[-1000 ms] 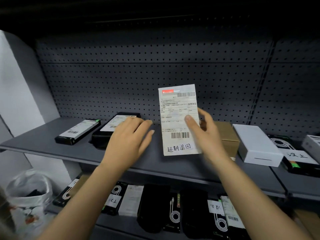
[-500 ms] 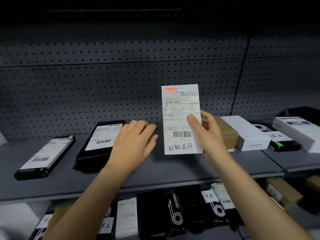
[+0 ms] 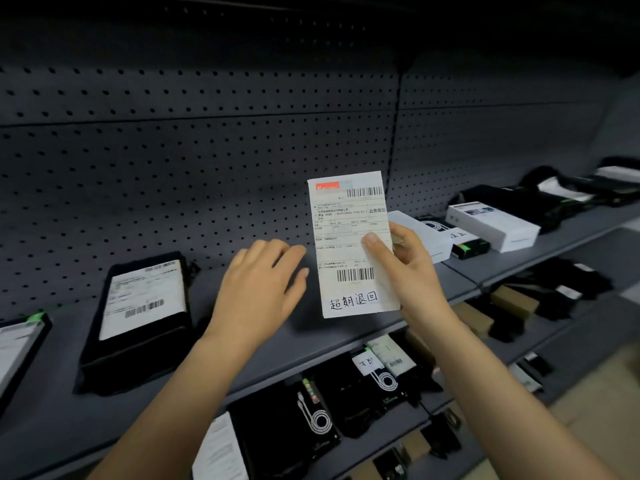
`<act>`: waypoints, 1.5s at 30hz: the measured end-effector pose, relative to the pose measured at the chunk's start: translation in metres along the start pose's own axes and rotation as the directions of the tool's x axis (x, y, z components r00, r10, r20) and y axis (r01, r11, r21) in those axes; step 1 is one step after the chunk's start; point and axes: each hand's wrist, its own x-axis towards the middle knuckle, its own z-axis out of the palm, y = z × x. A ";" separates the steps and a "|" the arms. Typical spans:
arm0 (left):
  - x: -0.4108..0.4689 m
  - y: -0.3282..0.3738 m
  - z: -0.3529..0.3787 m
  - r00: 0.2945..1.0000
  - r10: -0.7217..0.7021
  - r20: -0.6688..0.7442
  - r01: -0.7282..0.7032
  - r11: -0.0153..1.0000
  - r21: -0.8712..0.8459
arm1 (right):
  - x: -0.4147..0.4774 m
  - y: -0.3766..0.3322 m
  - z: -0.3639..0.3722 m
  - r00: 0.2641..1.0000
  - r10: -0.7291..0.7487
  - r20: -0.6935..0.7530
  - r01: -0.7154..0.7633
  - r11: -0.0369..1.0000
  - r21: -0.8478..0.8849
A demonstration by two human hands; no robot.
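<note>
I see right hand [image 3: 412, 275] pinching white rectangular paper shipping slip [image 3: 346, 220], long axis upright; left hand [image 3: 256, 292] flat, empty, just left of slip, over grey metal shelf [image 3: 304, 341]

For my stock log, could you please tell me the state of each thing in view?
Shipping label: upright, print facing camera, off the shelf.
Right hand: pinches the label's right edge.
Left hand: open, holding nothing.
Black parcel: flat on the shelf, sticker up.
White box: closed, on the shelf.
</note>
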 end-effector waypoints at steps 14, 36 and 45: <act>0.050 0.184 0.036 0.981 0.193 -0.020 -0.192 0.954 -0.231 | -0.058 -0.036 -0.197 0.962 0.005 -0.272 -0.031 0.995 -0.092; 0.115 0.638 0.135 0.846 0.531 -0.056 -0.465 0.681 -0.566 | -0.173 -0.048 -0.628 0.636 0.022 -0.772 -0.111 0.992 -0.064; 0.179 0.781 0.236 0.796 0.598 -0.095 -0.487 0.538 -0.688 | -0.135 -0.029 -0.774 0.490 0.004 -0.872 -0.141 0.987 -0.074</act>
